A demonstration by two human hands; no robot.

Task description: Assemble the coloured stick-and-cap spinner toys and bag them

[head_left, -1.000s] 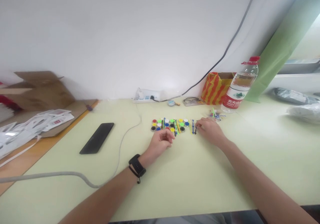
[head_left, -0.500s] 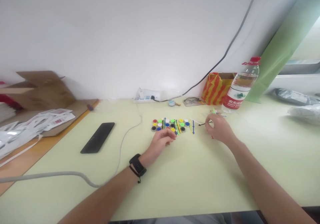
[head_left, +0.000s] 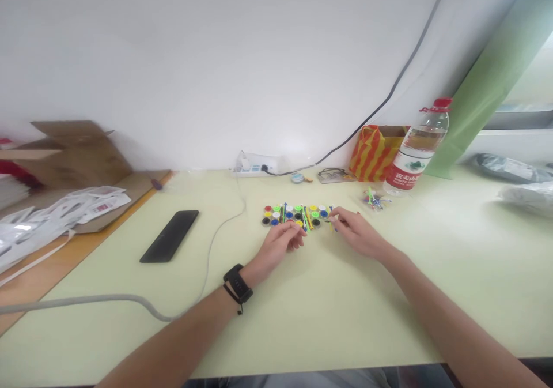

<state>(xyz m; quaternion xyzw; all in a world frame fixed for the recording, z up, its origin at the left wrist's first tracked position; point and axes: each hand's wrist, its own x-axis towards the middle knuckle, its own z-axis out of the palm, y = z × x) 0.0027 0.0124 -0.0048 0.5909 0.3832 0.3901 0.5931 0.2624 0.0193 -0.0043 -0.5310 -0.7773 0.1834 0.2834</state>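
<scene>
Small round coloured discs (head_left: 268,215) lie in rows, in red, yellow, black, white, green and blue. Thin plastic sticks (head_left: 307,218) in several colours stand in bundles between the disc groups. My left hand (head_left: 279,244) rests just in front of the discs with its fingers curled and thumb against them; whether it holds anything is hidden. At the right end of the rows, my right hand (head_left: 356,232) pinches a small dark plastic stick (head_left: 327,221). Its fingers partly cover other thin sticks lying there.
A small pile of coloured sticks (head_left: 375,199) lies behind my right hand, near a water bottle (head_left: 408,163) and a striped bag (head_left: 374,154). On the left are a black phone (head_left: 170,236), a grey cable (head_left: 209,255) and a cardboard box (head_left: 86,154). A power strip (head_left: 254,166) sits by the wall.
My right hand has moved left with the dark stick, from beside the loose pile to the right end of the disc rows. My left hand has barely moved.
</scene>
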